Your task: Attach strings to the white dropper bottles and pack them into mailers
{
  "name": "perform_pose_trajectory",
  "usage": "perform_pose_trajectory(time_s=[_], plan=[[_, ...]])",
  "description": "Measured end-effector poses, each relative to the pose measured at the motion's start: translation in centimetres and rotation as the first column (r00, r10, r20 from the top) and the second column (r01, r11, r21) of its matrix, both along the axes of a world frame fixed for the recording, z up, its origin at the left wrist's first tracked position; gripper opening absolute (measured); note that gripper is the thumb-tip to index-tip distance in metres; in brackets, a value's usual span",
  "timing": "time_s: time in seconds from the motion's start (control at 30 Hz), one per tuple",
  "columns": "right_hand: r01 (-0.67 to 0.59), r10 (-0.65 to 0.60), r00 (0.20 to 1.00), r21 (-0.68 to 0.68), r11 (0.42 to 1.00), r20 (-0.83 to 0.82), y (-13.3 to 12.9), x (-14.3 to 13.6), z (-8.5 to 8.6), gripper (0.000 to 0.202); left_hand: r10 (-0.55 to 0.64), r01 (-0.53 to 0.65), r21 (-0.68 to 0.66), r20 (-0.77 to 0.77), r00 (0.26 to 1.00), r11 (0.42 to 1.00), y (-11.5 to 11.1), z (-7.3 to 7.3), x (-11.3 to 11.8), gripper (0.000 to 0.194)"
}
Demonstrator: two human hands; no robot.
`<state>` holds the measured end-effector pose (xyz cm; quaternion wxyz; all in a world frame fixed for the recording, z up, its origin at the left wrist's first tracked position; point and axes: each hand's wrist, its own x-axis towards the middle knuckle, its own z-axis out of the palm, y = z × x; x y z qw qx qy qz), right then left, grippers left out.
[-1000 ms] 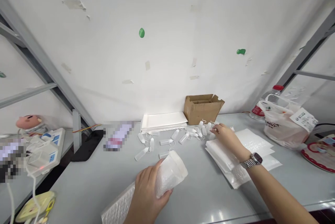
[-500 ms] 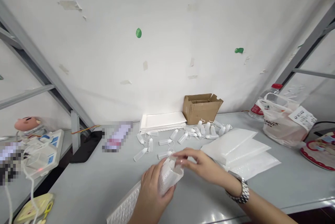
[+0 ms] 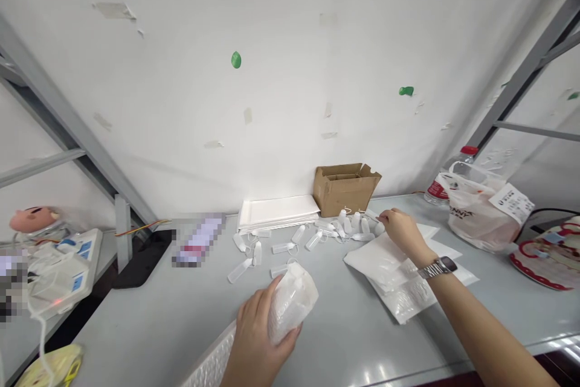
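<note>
My left hand point(image 3: 263, 332) is wrapped round a white bubble pouch point(image 3: 294, 302), holding its open end up. Under that forearm lies a bubble-wrap sheet or mailer point(image 3: 212, 360). My right hand point(image 3: 399, 227), with a watch point(image 3: 437, 267) on the wrist, reaches over the white mailers point(image 3: 399, 284) to the right end of the small bottles. Its fingertips are pinched at a translucent bottle there, whose body is mostly hidden. Several small squeeze bottles point(image 3: 283, 248) with looped caps lie scattered in front of the cardboard box point(image 3: 347, 194).
White flat mailers point(image 3: 278, 209) are stacked by the wall. A phone point(image 3: 199, 241) and black stand point(image 3: 142, 260) sit left, near a power strip point(image 3: 86, 263). On the right are a plastic bag point(image 3: 480, 218), a red-capped bottle point(image 3: 437, 191) and a red-trimmed item point(image 3: 544, 260).
My right hand has left the pouch opening and moved right and away, to the far bottles. The white mailers have shifted beneath that arm. My left hand still holds the pouch.
</note>
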<state>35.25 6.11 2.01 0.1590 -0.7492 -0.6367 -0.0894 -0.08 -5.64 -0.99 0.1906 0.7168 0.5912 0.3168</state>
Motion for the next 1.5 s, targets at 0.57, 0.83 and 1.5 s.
perform_pose_trajectory(time_s=[0.57,0.83,1.5], plan=[[-0.568,0.465,0.389,0.191,0.801,-0.795,-7.1,-16.1,4.3,0.02,-0.046,0.046,-0.024,0.001,0.999,0.999,0.4,1.4,0.1,0.056],[-0.666,0.534,0.381,0.177,0.725,-0.754,-7.3,-17.2,3.7,0.016,-0.048,0.047,0.012,0.033,0.998,0.999,0.3,0.7,0.5,0.057],[-0.741,0.581,0.3,0.199,0.642,-0.756,-9.6,-19.9,3.7,0.047,-0.019,0.012,0.018,0.456,0.89,1.0,0.0,7.2,1.2,0.129]])
